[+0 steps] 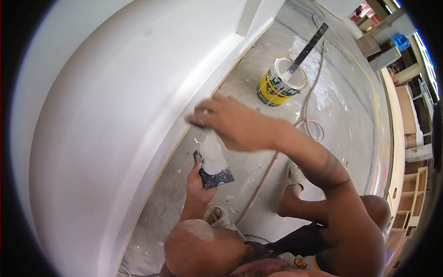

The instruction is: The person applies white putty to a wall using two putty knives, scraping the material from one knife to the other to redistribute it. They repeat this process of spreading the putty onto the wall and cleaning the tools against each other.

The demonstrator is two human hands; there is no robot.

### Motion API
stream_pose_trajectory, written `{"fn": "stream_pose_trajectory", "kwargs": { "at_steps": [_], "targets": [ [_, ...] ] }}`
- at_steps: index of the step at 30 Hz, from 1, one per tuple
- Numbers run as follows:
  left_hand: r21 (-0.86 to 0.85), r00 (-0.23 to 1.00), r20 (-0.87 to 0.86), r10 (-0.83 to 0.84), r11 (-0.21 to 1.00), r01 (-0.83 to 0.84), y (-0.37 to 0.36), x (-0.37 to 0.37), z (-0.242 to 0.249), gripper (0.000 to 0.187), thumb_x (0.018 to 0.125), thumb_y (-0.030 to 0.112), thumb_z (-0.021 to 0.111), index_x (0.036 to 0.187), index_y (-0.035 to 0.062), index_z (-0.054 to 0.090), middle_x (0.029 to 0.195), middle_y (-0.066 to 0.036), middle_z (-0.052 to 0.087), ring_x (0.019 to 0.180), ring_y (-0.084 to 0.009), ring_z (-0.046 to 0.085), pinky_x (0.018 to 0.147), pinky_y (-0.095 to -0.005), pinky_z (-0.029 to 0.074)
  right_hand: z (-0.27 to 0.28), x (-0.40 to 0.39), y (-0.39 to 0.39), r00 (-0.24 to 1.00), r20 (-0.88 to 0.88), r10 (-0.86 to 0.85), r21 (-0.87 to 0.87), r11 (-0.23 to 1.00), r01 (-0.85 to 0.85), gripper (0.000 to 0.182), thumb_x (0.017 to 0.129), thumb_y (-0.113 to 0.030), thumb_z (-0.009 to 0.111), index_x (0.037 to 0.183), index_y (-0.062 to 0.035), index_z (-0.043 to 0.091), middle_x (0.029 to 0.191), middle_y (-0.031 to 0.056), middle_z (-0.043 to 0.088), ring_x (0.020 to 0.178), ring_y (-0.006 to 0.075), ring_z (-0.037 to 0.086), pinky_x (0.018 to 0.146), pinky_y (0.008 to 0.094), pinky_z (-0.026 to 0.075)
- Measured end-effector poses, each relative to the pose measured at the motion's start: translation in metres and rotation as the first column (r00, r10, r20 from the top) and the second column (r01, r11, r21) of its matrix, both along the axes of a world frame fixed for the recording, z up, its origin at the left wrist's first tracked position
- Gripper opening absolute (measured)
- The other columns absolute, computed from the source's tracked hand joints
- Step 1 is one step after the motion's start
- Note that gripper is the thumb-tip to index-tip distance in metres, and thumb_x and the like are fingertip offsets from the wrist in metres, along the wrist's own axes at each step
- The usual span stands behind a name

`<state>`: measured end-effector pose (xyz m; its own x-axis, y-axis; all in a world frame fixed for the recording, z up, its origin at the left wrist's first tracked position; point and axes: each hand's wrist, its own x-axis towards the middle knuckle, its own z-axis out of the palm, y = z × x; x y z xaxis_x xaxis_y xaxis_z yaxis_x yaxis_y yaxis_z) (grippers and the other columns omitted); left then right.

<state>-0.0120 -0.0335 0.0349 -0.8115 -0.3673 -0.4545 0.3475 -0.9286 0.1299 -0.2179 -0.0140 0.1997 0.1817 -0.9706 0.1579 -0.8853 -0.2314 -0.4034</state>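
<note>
My left hand (199, 187) grips a dark, flat plate (218, 177) that carries a smooth mound of white paste (213, 154). Above and beyond it, my right hand (228, 121) is raised near the white wall surface (115, 115), its fingers curled and blurred. Something dark shows at those fingertips, too smeared to make out. A yellow and green bucket (279, 87) stands on the floor past my right hand, with white residue on its rim and a long black stick (309, 50) leaning out of it.
A hose (265, 177) runs along the stained concrete floor (249, 166) and loops near the bucket. My feet, in light clogs, are close to the plate. Wooden shelving (410, 198) and a blue water bottle (401, 42) stand at the far right.
</note>
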Motion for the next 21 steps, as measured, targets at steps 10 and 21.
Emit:
{"fn": "stream_pose_trajectory", "kwargs": {
  "at_steps": [10,21],
  "targets": [
    [-0.045,0.984,-0.149,-0.098,0.995,0.092,0.0,0.0,0.004,0.048,0.103,0.026,0.051,0.141,-0.0015,0.042,0.131,-0.017,0.058,0.116,-0.0261,0.061,0.1,-0.042,0.05,-0.057,0.006,0.093,0.95,-0.253,0.183,0.176,0.974,-0.141,0.067,0.087,-0.015,0.058,0.15,-0.0278,0.039,0.147,0.0078,0.041,0.132,0.0279,0.04,0.107,0.0531,0.034],
    [-0.401,0.942,0.231,0.243,0.906,-0.136,-0.002,0.007,-0.024,0.035,0.105,0.032,0.049,0.125,0.0036,0.054,0.118,-0.003,0.06,0.104,-0.0161,0.056,0.095,-0.0351,0.046,-0.05,-0.036,0.08,0.941,0.112,-0.32,0.322,0.907,0.271,0.05,0.093,-0.005,0.058,0.141,-0.012,0.047,0.134,0.0113,0.053,0.123,0.0262,0.051,0.103,0.0454,0.042]
  ]
}}
